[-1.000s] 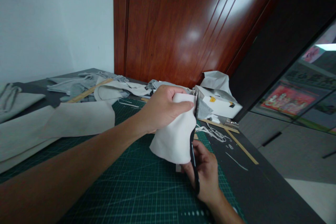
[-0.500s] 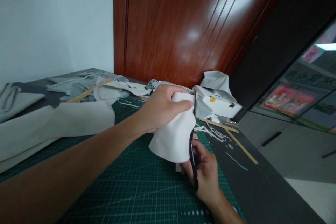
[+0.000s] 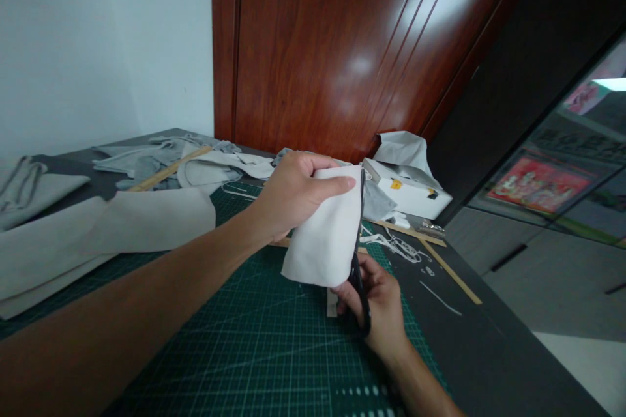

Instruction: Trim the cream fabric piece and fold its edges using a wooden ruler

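My left hand [image 3: 306, 192] pinches the top of a white piece of fabric [image 3: 325, 234] between thumb and fingers and holds it up above the green cutting mat [image 3: 254, 339]. A dark edge runs down the fabric's right side. Below and to the right, my right hand [image 3: 379, 300] is closed around the black handles of scissors [image 3: 362, 293]. The scissors point upward along the fabric's right edge; their blades are mostly hidden. Behind the fabric's lower edge, part of a pale strip [image 3: 332, 303] shows on the mat.
Large pale fabric pieces [image 3: 161, 221] lie at left. Grey scraps [image 3: 147, 159] and a wooden ruler [image 3: 169, 169] are behind them. A white box [image 3: 413, 192] stands at the back right, near white cord scraps [image 3: 398, 246] and wooden strips [image 3: 452, 273].
The fabric's right edge looks straighter, and its lower edge sits slightly higher. My right hand and the scissors have moved up a little; my left hand has barely shifted.
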`<state>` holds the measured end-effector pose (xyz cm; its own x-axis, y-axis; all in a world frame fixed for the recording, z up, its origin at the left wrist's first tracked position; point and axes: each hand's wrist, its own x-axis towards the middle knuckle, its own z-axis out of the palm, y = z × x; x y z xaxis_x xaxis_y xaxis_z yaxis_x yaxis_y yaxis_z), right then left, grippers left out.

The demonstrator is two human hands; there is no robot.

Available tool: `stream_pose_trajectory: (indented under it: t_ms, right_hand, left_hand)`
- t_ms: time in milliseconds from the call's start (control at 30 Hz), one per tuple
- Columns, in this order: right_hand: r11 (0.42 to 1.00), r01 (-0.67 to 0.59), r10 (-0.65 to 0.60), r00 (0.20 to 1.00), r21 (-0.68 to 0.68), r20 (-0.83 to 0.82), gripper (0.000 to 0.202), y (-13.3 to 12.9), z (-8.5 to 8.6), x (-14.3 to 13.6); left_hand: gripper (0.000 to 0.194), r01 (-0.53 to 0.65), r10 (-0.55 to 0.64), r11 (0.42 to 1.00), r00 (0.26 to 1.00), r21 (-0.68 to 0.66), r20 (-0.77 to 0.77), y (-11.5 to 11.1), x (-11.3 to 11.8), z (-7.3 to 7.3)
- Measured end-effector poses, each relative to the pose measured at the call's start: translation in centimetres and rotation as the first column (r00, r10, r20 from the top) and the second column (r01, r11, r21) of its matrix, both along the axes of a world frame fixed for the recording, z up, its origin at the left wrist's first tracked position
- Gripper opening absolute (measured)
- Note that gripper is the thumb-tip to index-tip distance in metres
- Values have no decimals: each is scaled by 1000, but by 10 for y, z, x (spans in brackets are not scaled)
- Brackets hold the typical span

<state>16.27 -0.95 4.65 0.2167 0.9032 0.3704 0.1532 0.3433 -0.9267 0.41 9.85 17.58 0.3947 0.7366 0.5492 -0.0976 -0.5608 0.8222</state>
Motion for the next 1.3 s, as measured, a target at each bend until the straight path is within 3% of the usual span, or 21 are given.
stream_pose_trajectory:
  t_ms: [267, 533, 800, 1033, 1133, 1200, 1267, 1300]
  right_hand:
    - [998, -65, 65, 986, 9, -151, 43, 1, 3, 3]
    - [998, 41, -26, 951, 42, -308, 46, 4, 6, 8]
    - [1000, 23, -13, 911, 19, -412, 46, 9, 9, 11]
    - [1000, 22, -23, 863, -8, -504, 39, 9, 14, 14]
    - [999, 25, -35, 851, -26, -525, 38, 10, 14, 15]
    - [999, 32, -48, 844, -40, -534, 38, 11, 12, 15]
    - [998, 36, -58, 840, -50, -540, 37, 11, 11, 15]
    - [998, 37, -60, 839, -54, -542, 37, 11, 10, 15]
  left_hand:
    - [20, 179, -135, 965, 966, -192, 219, -3, -1, -2]
    - [17, 281, -179, 906, 932, -317, 315, -9, -3, -4]
    - [8, 365, -182, 833, 890, -416, 417, -14, -4, -17]
    - [18, 395, -179, 783, 883, -481, 434, -14, -6, -36]
    - [23, 359, -230, 818, 920, -449, 316, -12, -10, -43]
    - [24, 252, -224, 902, 967, -351, 118, -5, -14, -49]
    - [20, 43, -69, 988, 982, -151, -174, 8, -18, -57]
    - [17, -93, 81, 995, 945, -21, -317, 15, -20, -61]
